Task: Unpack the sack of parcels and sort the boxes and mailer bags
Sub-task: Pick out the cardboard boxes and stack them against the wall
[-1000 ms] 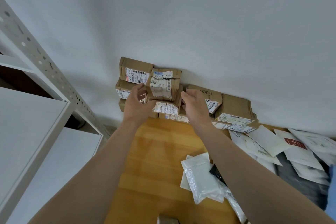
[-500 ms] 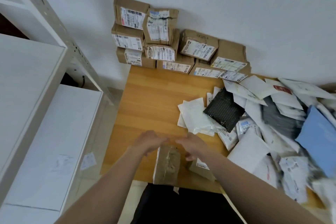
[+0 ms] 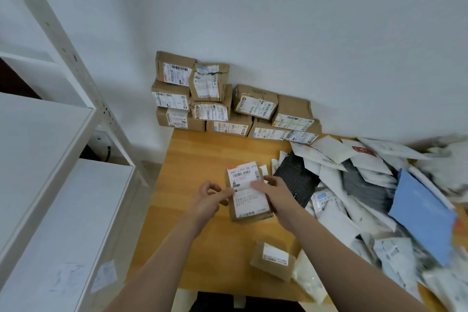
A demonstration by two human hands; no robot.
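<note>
Holding labelled box (image 3: 249,201) over bench (image 3: 202,248): left hand (image 3: 209,197) pinches left edge, right hand (image 3: 274,194) clasps right side. Keep level, carry forward to box stack (image 3: 215,104) beyond hands, seat flush.

Bare table (image 3: 202,149) ahead, clutter on the right
Past the left hand (image 3: 207,200) and right hand (image 3: 276,195) the wood runs free to the stacked boxes (image 3: 215,101); mailer bags (image 3: 354,185) crowd right of the right hand, a small box (image 3: 273,261) beside its forearm.
</note>
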